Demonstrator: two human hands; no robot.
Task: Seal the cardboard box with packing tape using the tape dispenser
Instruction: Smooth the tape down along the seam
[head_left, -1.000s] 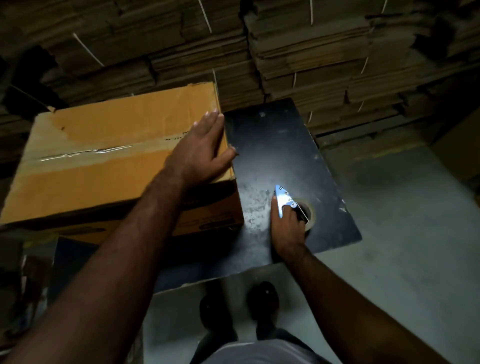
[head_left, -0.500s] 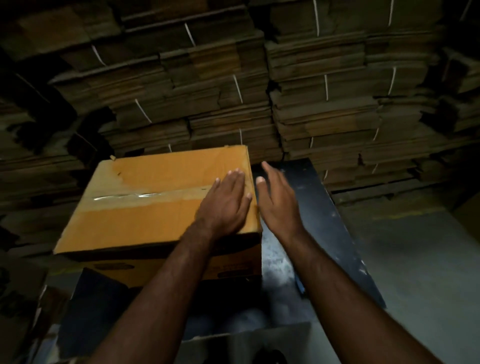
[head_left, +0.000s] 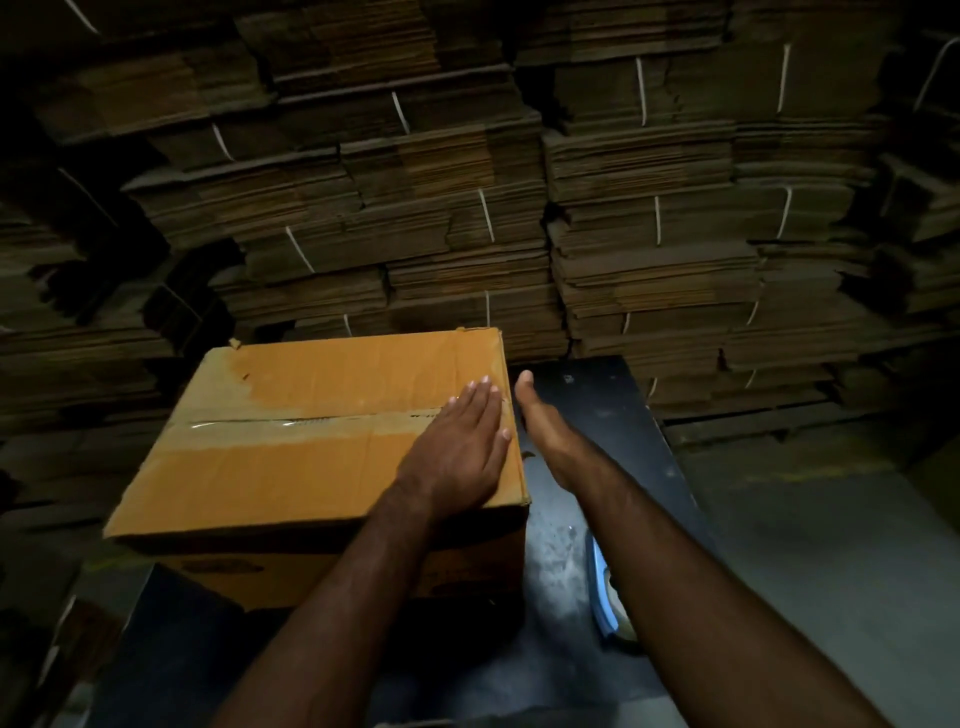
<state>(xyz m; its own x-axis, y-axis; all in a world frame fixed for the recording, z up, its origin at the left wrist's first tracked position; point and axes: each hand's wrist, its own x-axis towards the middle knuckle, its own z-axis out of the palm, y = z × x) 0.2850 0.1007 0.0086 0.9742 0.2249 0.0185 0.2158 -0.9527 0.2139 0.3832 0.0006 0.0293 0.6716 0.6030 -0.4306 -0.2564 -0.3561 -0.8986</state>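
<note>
Now left hand (head_left: 460, 449) flat, pressing cardboard box (head_left: 291, 457) top; right hand (head_left: 550, 434) open against box side.

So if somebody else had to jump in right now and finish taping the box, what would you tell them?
Left hand: flat, fingers straight, pressing on the right end of the cardboard box top, over the tape strip.
Right hand: open, holding nothing, against the box's right side near the top edge.
Tape dispenser: lying on the dark table, partly hidden under the right forearm.
Done: one strip of packing tape runs along the top centre seam.
Left: rub the tape end down over the right edge; whether the other seams need tape cannot be seen.
</note>
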